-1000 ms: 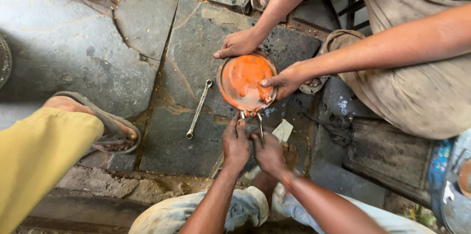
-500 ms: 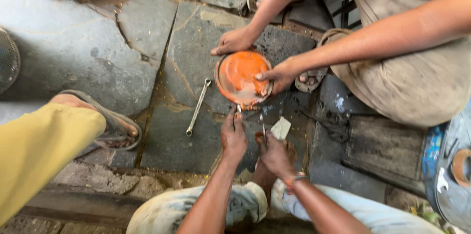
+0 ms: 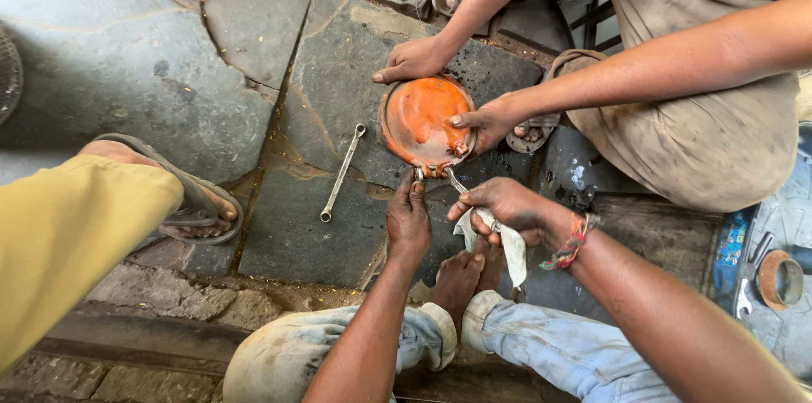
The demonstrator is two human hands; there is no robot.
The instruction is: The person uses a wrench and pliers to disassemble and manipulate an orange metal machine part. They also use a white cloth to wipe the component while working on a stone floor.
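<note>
Round orange-painted metal cover (image 3: 423, 122) lies flat on the grey stone slabs (image 3: 330, 107), straight ahead of both hands. Left hand (image 3: 408, 221) fingertips press its near rim, open. Right hand (image 3: 506, 208), equally near, grips a slim metal tool (image 3: 455, 181) and white rag (image 3: 507, 249). A co-worker's hands (image 3: 486, 120) steady the far side.

cracked grey stone-slab floor (image 3: 127, 48), seemingly daylit.
</note>
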